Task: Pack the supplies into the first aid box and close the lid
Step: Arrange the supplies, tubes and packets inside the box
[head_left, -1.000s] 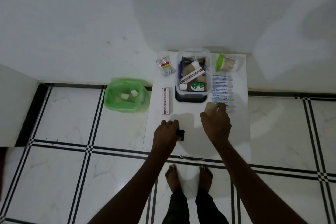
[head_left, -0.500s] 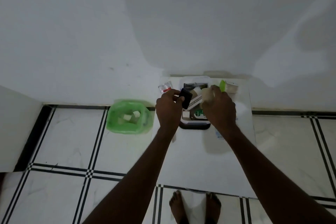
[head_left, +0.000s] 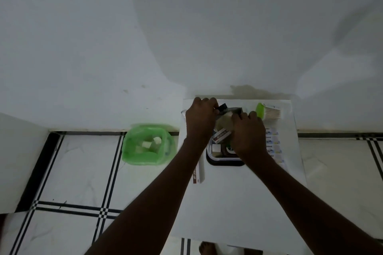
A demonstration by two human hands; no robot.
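Head view, looking down on a white table (head_left: 238, 203) set against a white wall. The first aid box (head_left: 224, 160), lid off and partly filled, sits right of centre in the frame, near the table's far edge. Left hand (head_left: 200, 119), over the box's upper left corner, pinches a small black object (head_left: 222, 107) between thumb and fingers. Right hand (head_left: 247, 132), over the box's right half, has its fingers curled on a pale roll (head_left: 224, 123). Below the roll, a white and red carton (head_left: 221, 135) lies inside the box. A row of bandage packets (head_left: 273, 147) lies just right of the box; a green-capped container of cotton swabs (head_left: 268, 112) lies above it. A long narrow carton (head_left: 198, 174) lies below the left forearm. A green-lined bin (head_left: 148, 144) stands on the tiled floor at left.
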